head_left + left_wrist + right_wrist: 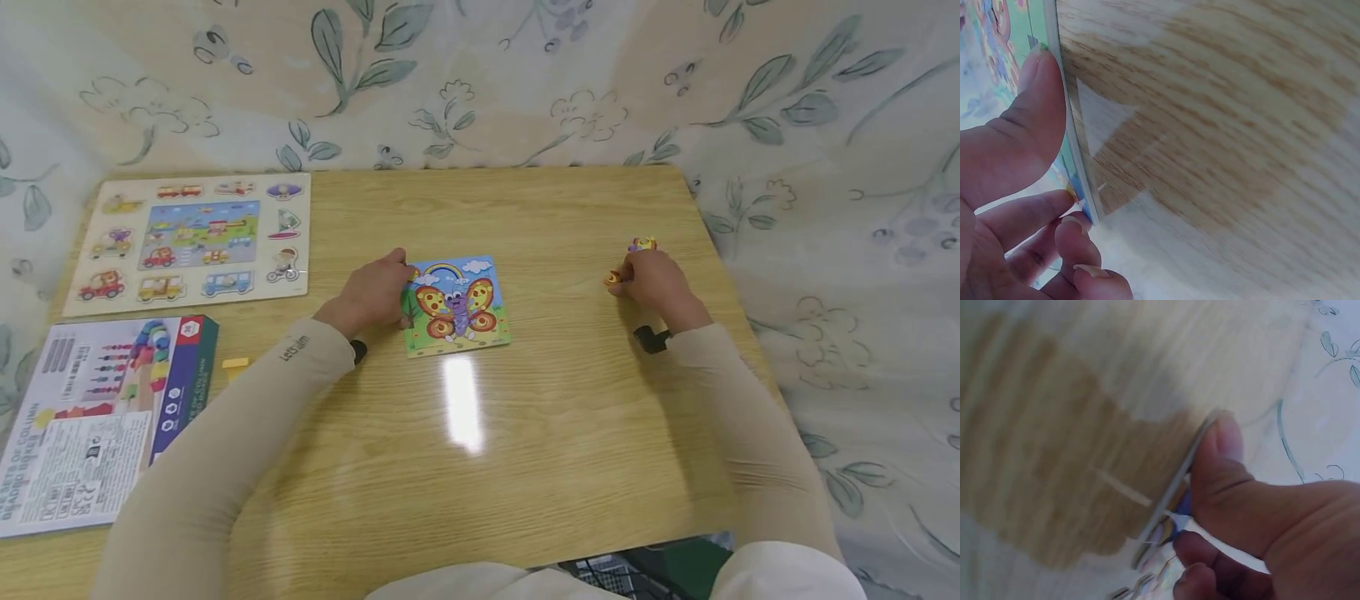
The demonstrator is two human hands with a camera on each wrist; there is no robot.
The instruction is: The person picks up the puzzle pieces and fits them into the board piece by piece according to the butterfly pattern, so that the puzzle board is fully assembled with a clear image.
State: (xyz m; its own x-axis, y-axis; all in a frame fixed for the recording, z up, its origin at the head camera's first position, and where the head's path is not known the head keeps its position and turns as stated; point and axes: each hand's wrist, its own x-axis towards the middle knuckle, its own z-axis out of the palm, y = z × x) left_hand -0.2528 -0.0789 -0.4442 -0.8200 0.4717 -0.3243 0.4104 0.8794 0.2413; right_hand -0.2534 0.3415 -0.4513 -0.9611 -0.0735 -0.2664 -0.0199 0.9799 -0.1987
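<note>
Busy on both sides from my end
I've got the left hand (373,292) gripping the butterfly puzzle (457,304) mid-tabletop (555,417), by its left edge; right hand (660,285) pinches a small colourful piece (612,278) off to the right.

The box (108,392) says "OF COLUMN" along its edge, but its small print is too blurry to read. Dark writing on the left sleeve (225,450) starts with "Let".
</note>
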